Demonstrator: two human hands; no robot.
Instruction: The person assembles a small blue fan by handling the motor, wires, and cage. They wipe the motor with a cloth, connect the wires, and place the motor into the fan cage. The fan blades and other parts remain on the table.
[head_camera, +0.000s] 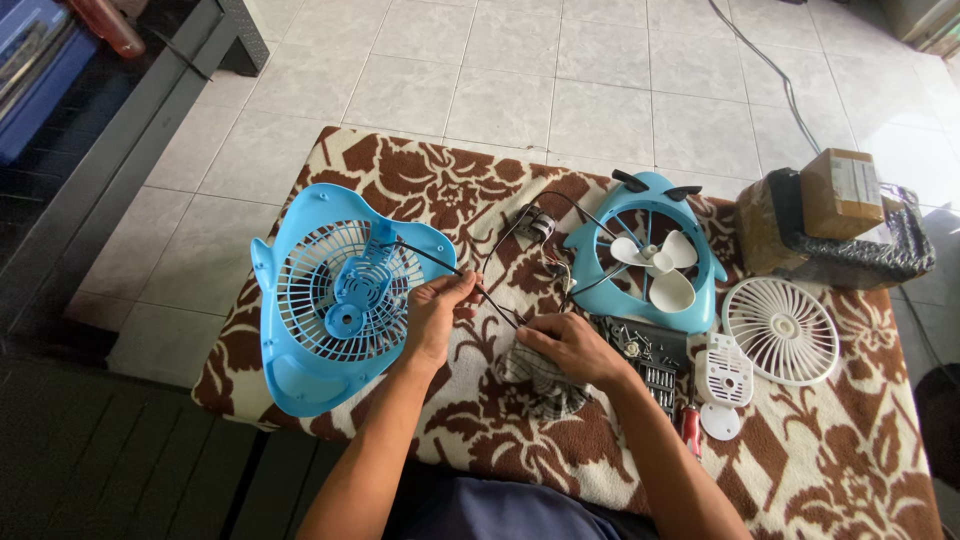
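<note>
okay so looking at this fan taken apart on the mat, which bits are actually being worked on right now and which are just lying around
Being worked on:
left hand pinching the black wire
right hand on the same wire bundle
blue rear fan housing, where the wire runs
blue front housing with white blades

Lying about:
white round grille
white small cover
screwdriver bit set
red screwdriver
cardboard box

Checked cloth (540, 385) partly under right hand (568, 345); wire ends between fingers (462, 287) too small to tell.
</note>
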